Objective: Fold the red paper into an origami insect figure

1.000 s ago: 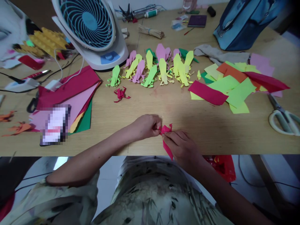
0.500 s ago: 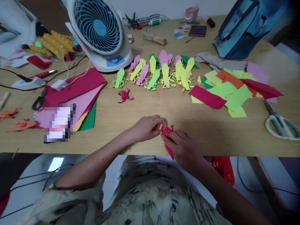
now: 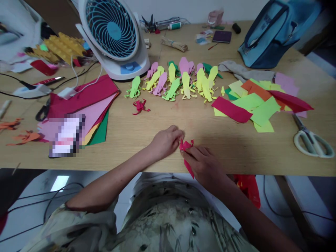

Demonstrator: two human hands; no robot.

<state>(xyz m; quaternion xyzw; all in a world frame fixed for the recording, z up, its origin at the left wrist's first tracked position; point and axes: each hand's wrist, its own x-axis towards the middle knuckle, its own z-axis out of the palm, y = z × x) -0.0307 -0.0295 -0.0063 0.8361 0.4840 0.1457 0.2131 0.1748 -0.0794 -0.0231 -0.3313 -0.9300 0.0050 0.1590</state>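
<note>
A folded red paper figure [image 3: 186, 145] with thin bent legs lies at the table's front edge, its long flat tail pointing down toward me. My right hand [image 3: 203, 162] is closed on it, thumb and fingers pressing the folded body to the wood. Just left of the figure, my left hand [image 3: 168, 140] has its fingers curled together beside one raised leg. Whether the fingertips pinch that leg is hidden. Farther back sits a smaller red folded paper figure [image 3: 141, 106] with spread legs.
Behind stand several folded paper figures [image 3: 172, 82] in yellow, green and pink. Loose paper pieces [image 3: 258, 101] and scissors [image 3: 312, 141] lie right. On the left are paper sheets [image 3: 81, 92], a phone [image 3: 67, 135], a fan [image 3: 114, 31] and a power strip [image 3: 33, 91]. A blue bag [image 3: 273, 38] stands back right.
My left fingers have curled in and drawn slightly up and away from the red figure's top. My right hand keeps its grip in nearly the same place. The view has shifted slightly.
</note>
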